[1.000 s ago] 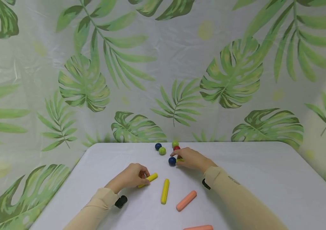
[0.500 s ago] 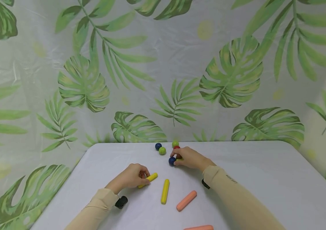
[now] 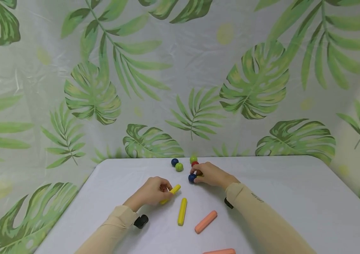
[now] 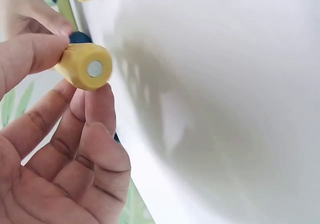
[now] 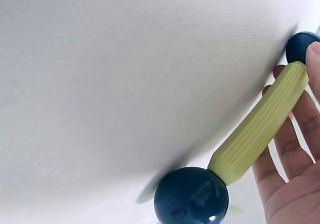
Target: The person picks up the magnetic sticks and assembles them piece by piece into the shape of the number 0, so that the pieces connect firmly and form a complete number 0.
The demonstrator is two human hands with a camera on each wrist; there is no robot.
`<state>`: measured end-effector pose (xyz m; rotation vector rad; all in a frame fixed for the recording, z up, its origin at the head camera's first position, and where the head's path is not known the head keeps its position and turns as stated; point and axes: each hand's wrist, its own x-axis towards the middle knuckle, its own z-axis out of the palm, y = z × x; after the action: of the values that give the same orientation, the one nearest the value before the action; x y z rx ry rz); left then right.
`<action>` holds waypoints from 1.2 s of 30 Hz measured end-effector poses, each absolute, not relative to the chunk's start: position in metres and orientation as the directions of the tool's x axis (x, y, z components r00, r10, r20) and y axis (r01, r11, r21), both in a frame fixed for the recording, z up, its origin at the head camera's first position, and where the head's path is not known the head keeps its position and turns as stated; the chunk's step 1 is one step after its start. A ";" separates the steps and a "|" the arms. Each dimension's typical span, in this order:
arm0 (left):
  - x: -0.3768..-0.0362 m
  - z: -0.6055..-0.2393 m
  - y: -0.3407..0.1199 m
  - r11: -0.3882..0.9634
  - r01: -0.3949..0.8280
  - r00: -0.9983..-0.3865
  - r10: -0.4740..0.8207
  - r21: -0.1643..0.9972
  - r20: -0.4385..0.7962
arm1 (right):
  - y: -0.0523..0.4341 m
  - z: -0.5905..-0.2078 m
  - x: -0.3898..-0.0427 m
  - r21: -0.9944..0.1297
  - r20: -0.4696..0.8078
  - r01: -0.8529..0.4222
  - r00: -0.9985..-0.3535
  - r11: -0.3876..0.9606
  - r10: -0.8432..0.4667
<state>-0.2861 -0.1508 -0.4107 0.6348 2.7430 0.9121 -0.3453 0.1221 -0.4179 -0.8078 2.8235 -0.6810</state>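
My left hand (image 3: 153,192) pinches a yellow magnetic rod (image 3: 175,189) between thumb and fingers. A silver disc (image 4: 95,68) is set in the rod's end in the left wrist view. My right hand (image 3: 211,174) holds a yellow-green rod (image 5: 260,126) with a blue ball at each end. Its thumb presses the farther blue ball (image 5: 300,47) in the right wrist view, and fingers lie behind the rod. The nearer blue ball (image 5: 191,196) is close over the white surface. In the head view, the yellow rod's tip points toward the blue ball (image 3: 192,178), with a gap between.
Another yellow rod (image 3: 182,211) and an orange rod (image 3: 206,222) lie on the white table (image 3: 278,197). A second orange rod (image 3: 219,251) is cut off at the bottom edge. Beyond the hands sit a blue ball (image 3: 175,162), green balls (image 3: 179,167) and a red ball (image 3: 195,164).
My left hand has moved right and farther from me, bringing its yellow rod nearer my right hand. The blue ball at my right fingertips has shifted slightly right.
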 end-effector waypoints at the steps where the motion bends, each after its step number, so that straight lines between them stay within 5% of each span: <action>1: -0.287 -0.410 -0.147 0.713 0.332 -0.894 0.447 0.618 -0.035 | 0.123 -0.418 -0.346 -0.454 0.000 -0.469 -0.850 0.757 -0.526; 16: -0.291 -0.414 -0.097 0.636 0.108 -0.933 0.330 0.764 -0.143 | 0.138 -0.418 -0.349 -0.462 0.008 -0.473 -0.848 0.750 -0.530; 36: -0.294 -0.421 -0.076 0.629 0.033 -0.946 0.270 0.776 -0.178 | 0.137 -0.417 -0.346 -0.476 -0.010 -0.435 -0.866 0.764 -0.499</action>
<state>-0.2937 -0.0763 -0.4211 0.2450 2.5759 1.2192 -0.3463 0.1367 -0.4168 -0.7507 2.8212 -0.7110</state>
